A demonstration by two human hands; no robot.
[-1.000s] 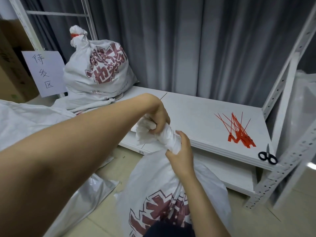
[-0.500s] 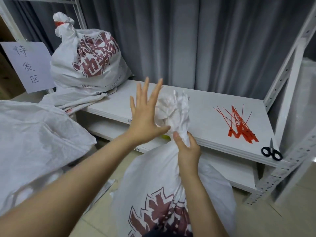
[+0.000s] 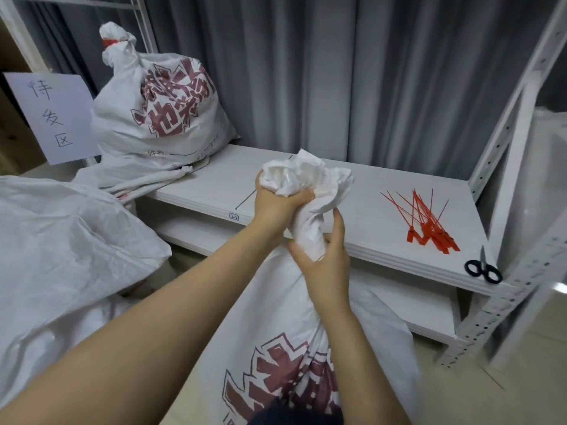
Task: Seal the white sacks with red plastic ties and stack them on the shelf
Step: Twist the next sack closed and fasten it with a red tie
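A white sack (image 3: 306, 348) with dark red print stands on the floor in front of me. Its gathered neck (image 3: 310, 237) rises between my hands. My left hand (image 3: 276, 207) grips the bunched top of the neck. Just below it, my right hand (image 3: 325, 259) is closed around the twisted neck. A bundle of red plastic ties (image 3: 426, 225) lies on the white shelf (image 3: 362, 204) to the right, apart from both hands. At the shelf's left end stands a second white sack (image 3: 159, 108), its neck bound with a red tie (image 3: 110, 42).
Black-handled scissors (image 3: 483, 269) lie at the shelf's front right corner. More white sacks (image 3: 61, 256) are heaped at the left. A paper sign (image 3: 52, 118) hangs at the far left. Grey curtains hang behind, and a perforated white upright (image 3: 506, 302) stands on the right.
My left hand was open beside the neck half a second ago; it has now closed on the bunched top. My right hand has kept its hold lower down.
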